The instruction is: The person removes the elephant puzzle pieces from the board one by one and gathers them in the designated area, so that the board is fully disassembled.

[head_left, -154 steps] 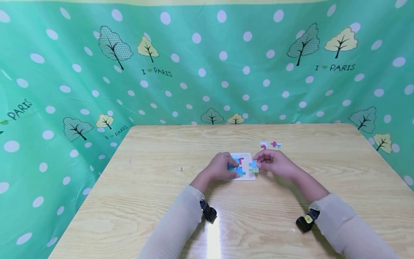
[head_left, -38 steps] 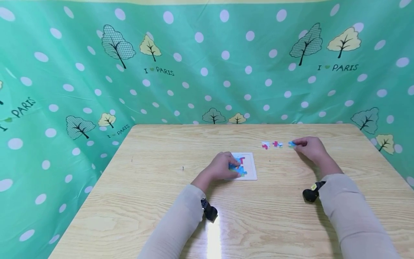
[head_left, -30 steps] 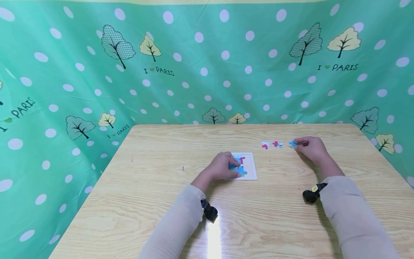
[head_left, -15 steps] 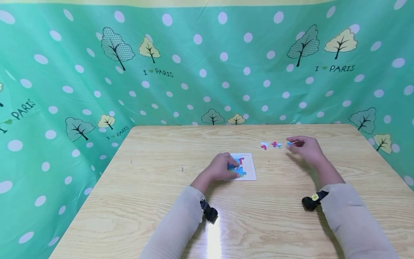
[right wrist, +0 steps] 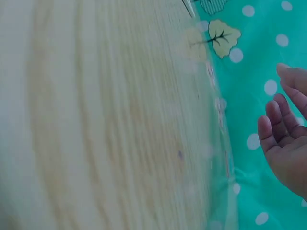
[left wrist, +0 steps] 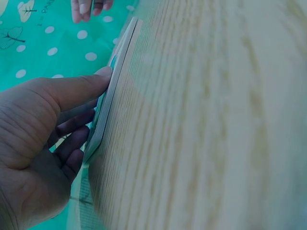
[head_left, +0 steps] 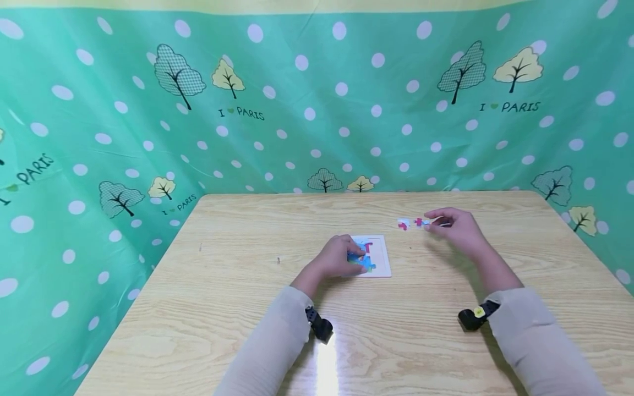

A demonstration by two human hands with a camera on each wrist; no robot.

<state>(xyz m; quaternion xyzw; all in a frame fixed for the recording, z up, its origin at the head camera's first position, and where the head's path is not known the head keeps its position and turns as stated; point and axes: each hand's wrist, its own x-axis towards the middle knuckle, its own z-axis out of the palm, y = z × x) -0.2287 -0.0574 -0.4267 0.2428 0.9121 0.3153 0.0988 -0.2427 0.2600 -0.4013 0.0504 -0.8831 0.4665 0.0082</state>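
Note:
In the head view, a white-framed jigsaw puzzle board [head_left: 380, 256] lies on the table, with blue picture pieces [head_left: 367, 263] in its left part and a bare white strip on the right. My left hand [head_left: 339, 257] holds the board, thumb and fingers bent over its pieces; the left wrist view shows the thumb at the board's edge [left wrist: 112, 103]. My right hand [head_left: 458, 228] hovers with loosely bent fingers beside a red-and-blue puzzle piece [head_left: 419, 222]. The right wrist view shows nothing held between those fingers. The blue piece seen earlier is out of sight, around where my right hand is.
A white-and-red puzzle piece [head_left: 403, 224] lies left of the red-and-blue one. The wooden table [head_left: 238, 308] ends at a green dotted curtain [head_left: 277, 121] behind. A small dark mark [head_left: 278, 260] is on the wood to the left.
My right hand carried a blue piece from the board to the right end of the loose row, let it go, then moved left towards the red-and-blue piece. The left hand stayed on the board.

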